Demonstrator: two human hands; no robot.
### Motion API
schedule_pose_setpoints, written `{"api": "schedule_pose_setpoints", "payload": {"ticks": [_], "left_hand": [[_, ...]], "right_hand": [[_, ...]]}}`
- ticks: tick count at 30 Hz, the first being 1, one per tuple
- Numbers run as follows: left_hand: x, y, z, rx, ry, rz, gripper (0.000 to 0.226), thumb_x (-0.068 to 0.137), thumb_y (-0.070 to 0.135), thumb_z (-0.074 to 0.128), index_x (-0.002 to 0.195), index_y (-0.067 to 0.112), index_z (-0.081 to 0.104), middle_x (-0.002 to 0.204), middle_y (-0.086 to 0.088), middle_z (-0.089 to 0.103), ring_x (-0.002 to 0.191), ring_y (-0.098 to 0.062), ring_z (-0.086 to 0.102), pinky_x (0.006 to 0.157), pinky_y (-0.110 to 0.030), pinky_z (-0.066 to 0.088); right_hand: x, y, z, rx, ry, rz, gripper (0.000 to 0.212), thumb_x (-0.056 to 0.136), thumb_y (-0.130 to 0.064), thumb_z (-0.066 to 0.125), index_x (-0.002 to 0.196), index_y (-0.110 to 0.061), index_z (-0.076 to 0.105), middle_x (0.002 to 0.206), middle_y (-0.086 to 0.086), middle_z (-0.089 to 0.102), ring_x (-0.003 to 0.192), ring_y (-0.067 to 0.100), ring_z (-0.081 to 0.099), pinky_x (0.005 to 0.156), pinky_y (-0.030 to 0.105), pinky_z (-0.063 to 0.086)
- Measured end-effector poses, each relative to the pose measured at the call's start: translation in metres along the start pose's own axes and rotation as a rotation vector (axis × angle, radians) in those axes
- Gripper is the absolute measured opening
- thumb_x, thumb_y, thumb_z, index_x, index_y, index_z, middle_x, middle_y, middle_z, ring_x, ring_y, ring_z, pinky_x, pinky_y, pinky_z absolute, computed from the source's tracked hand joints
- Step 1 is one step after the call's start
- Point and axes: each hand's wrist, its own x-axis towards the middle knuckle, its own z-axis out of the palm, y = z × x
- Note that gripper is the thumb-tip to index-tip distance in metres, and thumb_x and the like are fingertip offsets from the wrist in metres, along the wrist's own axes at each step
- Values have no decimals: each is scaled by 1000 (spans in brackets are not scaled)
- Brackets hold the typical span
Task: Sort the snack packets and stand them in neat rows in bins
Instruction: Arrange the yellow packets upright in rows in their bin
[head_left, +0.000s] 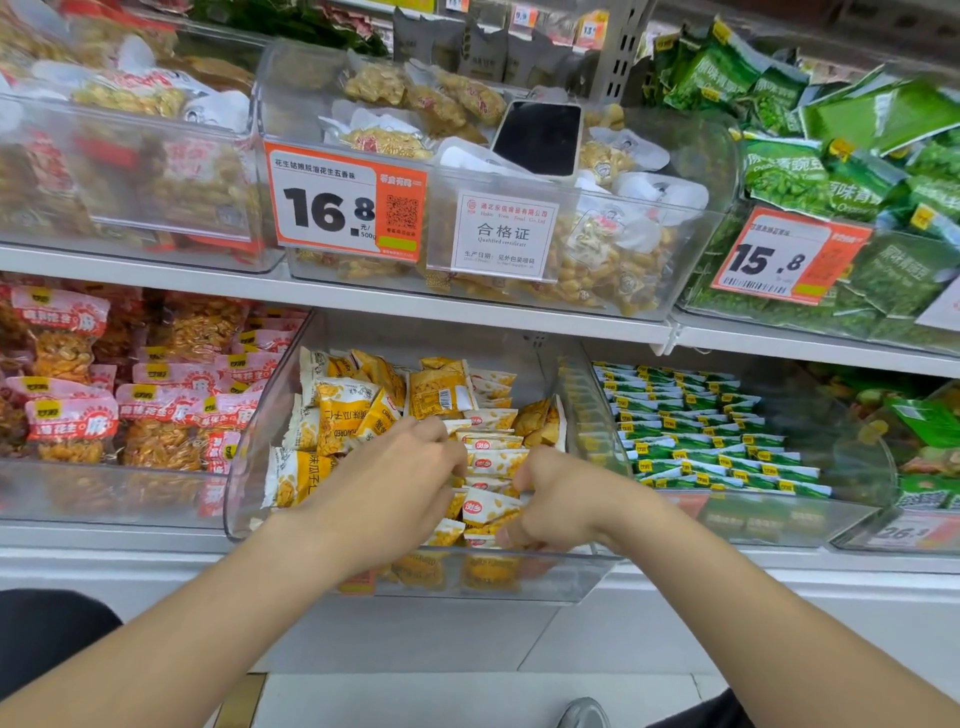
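Between the left hand (410, 467) and right hand (553, 501), in the clear bin (244, 493), the row of yellow packets (491, 470) runs away from the person; left fingers pinch its far part, while the right's curled fingers are buried, their grip unclear.

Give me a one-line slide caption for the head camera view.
Left hand and right hand hold yellow packets in a clear bin, beside green packets standing in neat rows.
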Motion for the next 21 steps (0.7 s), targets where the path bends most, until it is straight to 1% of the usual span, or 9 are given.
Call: {"api": "schedule_pose_setpoints", "payload": {"ticks": [3,5,6,8,10,12,14,17,21], "left_hand": [[-1,-1,-1,26,-26,20,26,106,36,51,132,35,54,129,12,48,117,-11,45,91,-25,43],[0,0,-2,31,-43,16,26,106,36,51,132,35,53,128,12,47,117,-12,45,92,-26,43],[0,0,-3,34,-52,12,25,106,36,50,131,34,53,127,12,47,116,-12,45,91,-26,42],[4,0,-5,41,-60,9,25,106,37,49,130,33,54,126,11,49,115,-12,46,94,-28,44],[9,0,-5,52,-65,15,26,107,38,47,131,32,54,127,9,50,116,-14,47,98,-31,45],[16,-1,-3,67,-95,25,30,108,41,45,135,30,53,131,7,50,121,-15,47,103,-34,45],[22,-2,2,80,-145,40,38,109,48,41,140,28,51,142,6,47,132,-17,44,110,-37,42],[31,-2,9,95,-176,92,50,108,57,34,147,28,48,164,5,31,152,-18,27,122,-40,29],[41,-2,15,82,-237,134,60,107,64,26,159,35,36,175,5,9,161,-15,4,127,-44,13]], "right_hand": [[6,1,0,213,-71,28,64,90,-34,83,139,-11,50,121,6,66,94,22,75,78,31,62],[9,6,-3,287,-33,47,33,96,-28,76,117,-7,60,102,13,73,77,28,78,71,35,65],[14,10,-5,193,114,32,16,99,-22,69,101,-7,62,94,16,71,73,31,76,64,36,64],[24,13,-12,-83,485,-45,21,95,-4,57,77,-9,48,81,15,55,69,34,61,48,30,44],[32,10,-19,-222,604,-141,26,89,8,54,78,-10,38,78,8,40,74,34,49,51,31,35],[43,5,-26,-343,516,-162,23,90,10,57,97,-7,43,89,10,41,84,34,51,65,38,43],[59,1,-29,-464,356,-123,51,87,4,72,129,-2,45,106,17,51,102,38,62,76,40,52],[87,1,-30,-608,204,-82,147,62,-19,101,163,-1,-4,139,25,54,130,43,57,94,48,55],[110,0,-25,-656,164,-69,166,58,-24,104,159,-2,-26,144,25,56,130,42,58,103,48,53]]}}
